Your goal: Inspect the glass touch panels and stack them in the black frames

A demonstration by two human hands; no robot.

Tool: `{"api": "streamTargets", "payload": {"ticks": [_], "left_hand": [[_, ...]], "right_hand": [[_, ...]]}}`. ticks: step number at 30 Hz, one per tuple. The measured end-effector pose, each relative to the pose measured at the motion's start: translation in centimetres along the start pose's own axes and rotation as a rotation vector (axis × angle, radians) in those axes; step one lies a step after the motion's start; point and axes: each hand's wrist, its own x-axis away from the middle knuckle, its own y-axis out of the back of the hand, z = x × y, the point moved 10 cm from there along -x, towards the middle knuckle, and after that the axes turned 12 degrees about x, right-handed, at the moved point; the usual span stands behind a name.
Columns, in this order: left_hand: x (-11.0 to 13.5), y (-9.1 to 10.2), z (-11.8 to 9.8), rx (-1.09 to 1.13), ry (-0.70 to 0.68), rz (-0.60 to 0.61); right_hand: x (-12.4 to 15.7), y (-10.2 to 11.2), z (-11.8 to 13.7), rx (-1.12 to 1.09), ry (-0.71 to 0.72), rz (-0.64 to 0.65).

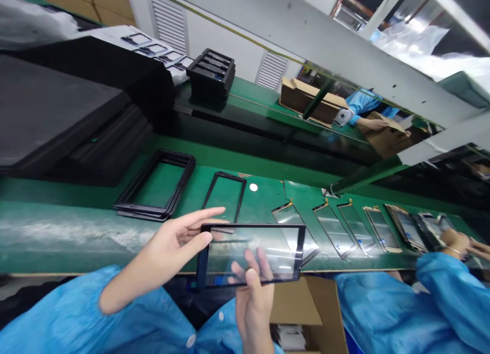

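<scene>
A black-bordered clear touch-screen panel point(252, 254) is held up tilted over the bench's front edge. My right hand point(254, 298) grips its lower edge, thumb in front and fingers showing through the glass from behind. At the upper left corner is my left hand point(179, 236), its thumb on the border, its index finger stretched out above and other fingers partly behind the panel. Beyond it, a thin black frame point(244, 193) lies on the green bench. Further left sits a stack of black frames point(163, 213). Right of the panel, several glass panels with flex tails point(333, 229) lie in a row.
A large black foam stack point(57, 119) fills the left side. Black trays point(210, 73) and cardboard dividers point(312, 101) stand on the far shelf. An open carton point(325, 313) is below the bench edge. A co-worker's blue sleeve point(440, 277) is at right; another person works across.
</scene>
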Motion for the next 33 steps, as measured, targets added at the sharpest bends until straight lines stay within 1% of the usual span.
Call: {"api": "streamTargets", "payload": {"ticks": [2,4,6,8,10,12,14,16,17,18,19,20,22,23,24,27,30,33], "left_hand": [[-0.4,-0.5,-1.9,-0.217,-0.128,0.035],[-0.8,-2.0,-3.3,-0.413,-0.231,0.124],[-1.2,-3.5,-3.7,-0.506,-0.271,0.218],[-1.7,-4.0,-3.3,-0.513,-0.243,0.256],[-2.1,-3.4,-2.4,-0.465,-0.169,0.222],[-1.9,-2.6,-1.0,-0.357,-0.069,0.183],[-1.4,-2.3,0.5,-0.186,0.038,0.186],[-0.7,-2.6,1.6,-0.005,0.119,0.218],[-0.4,-2.8,2.0,0.066,0.144,0.224],[-0.2,-2.8,2.2,0.118,0.160,0.217],[0.1,-2.7,2.4,0.154,0.172,0.200],[0.3,-2.6,2.5,0.180,0.182,0.177],[0.7,-2.2,2.7,0.218,0.200,0.130],[0.8,-2.0,2.7,0.234,0.205,0.114],[1.0,-1.9,2.7,0.246,0.206,0.103],[1.3,-1.5,2.7,0.262,0.209,0.101],[1.5,-1.4,2.9,0.253,0.204,0.100],[1.6,-0.9,2.2,0.199,0.149,0.060]], "right_hand": [[0.1,-0.5,0.0,0.024,0.017,0.029],[0.4,-1.2,-0.1,0.058,0.021,0.075],[0.7,-1.7,-0.2,0.094,0.008,0.114],[0.6,-2.1,-0.1,0.127,-0.013,0.157],[0.1,-2.5,0.3,0.175,-0.036,0.225],[-0.5,-2.8,1.1,0.245,-0.057,0.324],[-0.8,-3.4,2.0,0.333,-0.086,0.475],[-0.3,-4.6,2.8,0.419,-0.117,0.684],[-0.1,-5.2,3.4,0.439,-0.110,0.762],[0.0,-5.6,4.3,0.441,-0.081,0.791],[-0.4,-5.8,5.5,0.429,-0.030,0.756],[-1.0,-5.6,6.9,0.411,0.036,0.662],[-2.1,-4.6,9.3,0.391,0.166,0.427],[-2.3,-4.2,10.2,0.398,0.215,0.339],[-2.3,-4.0,10.7,0.409,0.249,0.287],[-2.2,-3.8,11.0,0.434,0.291,0.238],[-2.2,-3.5,10.5,0.468,0.267,0.180],[-2.1,-4.1,9.8,0.512,0.225,0.164]]}}
